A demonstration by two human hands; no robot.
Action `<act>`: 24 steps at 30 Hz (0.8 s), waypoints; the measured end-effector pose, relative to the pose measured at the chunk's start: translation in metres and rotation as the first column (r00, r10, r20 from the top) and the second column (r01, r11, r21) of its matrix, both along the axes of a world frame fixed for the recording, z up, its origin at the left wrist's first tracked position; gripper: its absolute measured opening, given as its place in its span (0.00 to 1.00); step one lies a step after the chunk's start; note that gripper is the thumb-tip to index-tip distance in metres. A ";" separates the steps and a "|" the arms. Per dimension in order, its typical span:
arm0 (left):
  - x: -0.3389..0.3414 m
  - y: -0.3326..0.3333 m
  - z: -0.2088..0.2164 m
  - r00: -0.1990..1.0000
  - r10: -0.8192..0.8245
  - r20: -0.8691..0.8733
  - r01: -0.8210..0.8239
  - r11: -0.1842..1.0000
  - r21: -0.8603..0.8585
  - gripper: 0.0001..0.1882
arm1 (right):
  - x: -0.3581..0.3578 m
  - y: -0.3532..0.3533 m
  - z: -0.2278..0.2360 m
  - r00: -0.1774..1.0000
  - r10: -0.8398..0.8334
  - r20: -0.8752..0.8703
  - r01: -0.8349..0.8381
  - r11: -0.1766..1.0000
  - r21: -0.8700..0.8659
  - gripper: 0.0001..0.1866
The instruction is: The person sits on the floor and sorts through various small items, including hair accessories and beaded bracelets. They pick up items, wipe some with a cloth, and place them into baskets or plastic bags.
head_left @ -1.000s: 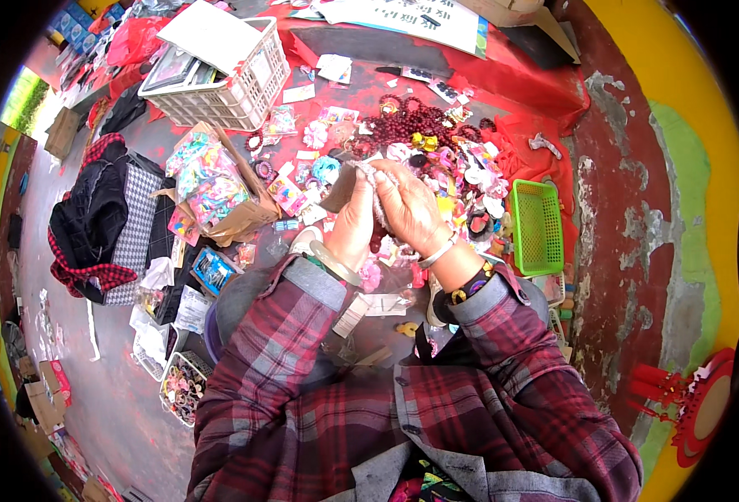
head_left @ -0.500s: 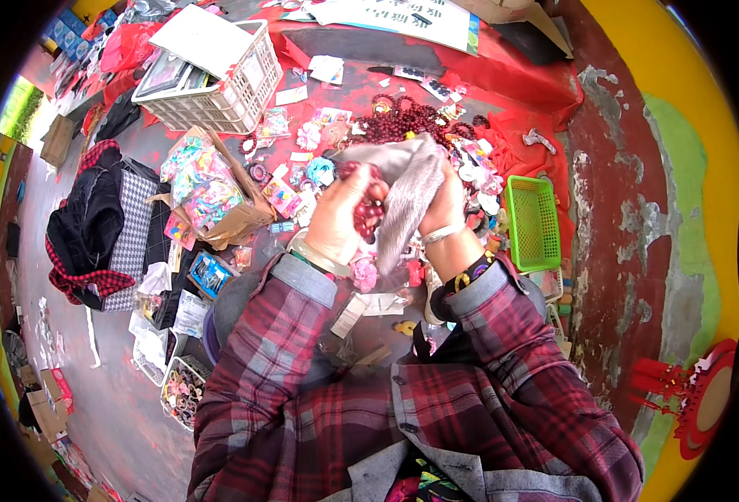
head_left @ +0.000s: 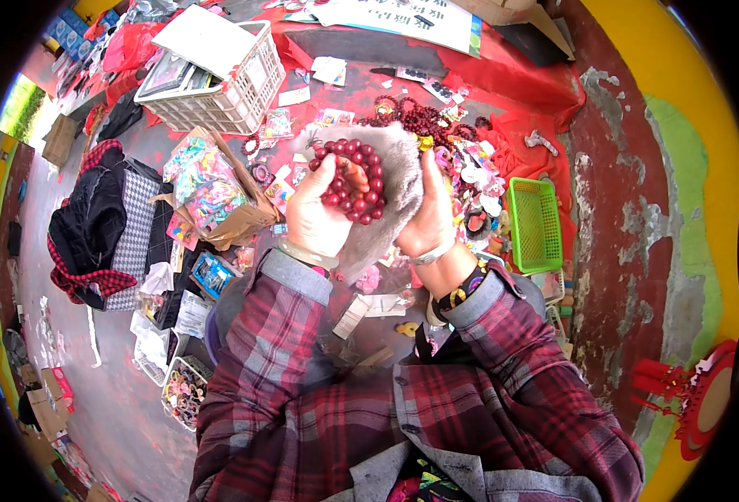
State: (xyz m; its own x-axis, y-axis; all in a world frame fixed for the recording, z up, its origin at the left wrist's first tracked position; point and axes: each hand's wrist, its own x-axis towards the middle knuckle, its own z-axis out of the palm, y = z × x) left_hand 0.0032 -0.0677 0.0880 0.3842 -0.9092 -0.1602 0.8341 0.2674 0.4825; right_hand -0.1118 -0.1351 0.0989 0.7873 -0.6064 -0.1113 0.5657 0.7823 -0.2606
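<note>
Several dark red bead bracelets [head_left: 373,173] hang bunched in my left hand [head_left: 312,222], its fingers curled through the loops. Behind the beads spreads a soft grey cloth [head_left: 398,159], held at its right side by my right hand [head_left: 433,217]. The right thumb and palm press along the cloth's edge, and the fingers underneath are hidden. Just beyond the cloth a heap of similar dark red bead strings [head_left: 419,119] lies on the red covering among small trinkets.
To the right stands a green plastic basket [head_left: 535,226]. On the left are an open carton of colourful packets [head_left: 206,188], a white crate [head_left: 248,96] and a black garment [head_left: 93,217]. A basket of small bands [head_left: 185,393] sits at lower left; a peeling wall [head_left: 616,217] borders the right.
The grey cloth, earlier folded and hanging between my hands, is now spread out behind the bracelets. My left hand has turned so the beads show fully; my right hand has lowered slightly.
</note>
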 end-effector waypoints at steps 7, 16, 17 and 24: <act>-0.019 -0.013 -0.013 0.831 0.080 0.551 -0.146 0.986 0.076 0.14 | -0.007 -0.009 -0.011 0.985 -0.009 -0.172 -0.019 0.987 -0.159 0.28; -0.031 -0.006 -0.005 -0.085 -0.235 0.968 -0.314 0.929 0.198 0.15 | 0.005 0.005 -0.026 0.902 -0.034 -0.430 -0.056 0.979 -0.194 0.26; -0.030 -0.008 -0.015 -0.144 -0.228 0.963 -0.345 0.924 0.167 0.15 | 0.004 0.008 -0.021 0.881 -0.029 -0.472 -0.036 0.991 -0.129 0.24; -0.028 0.004 0.000 -0.405 -0.196 0.893 -0.232 0.967 0.107 0.20 | -0.002 -0.019 -0.056 0.901 -0.008 -0.434 -0.060 0.988 -0.143 0.12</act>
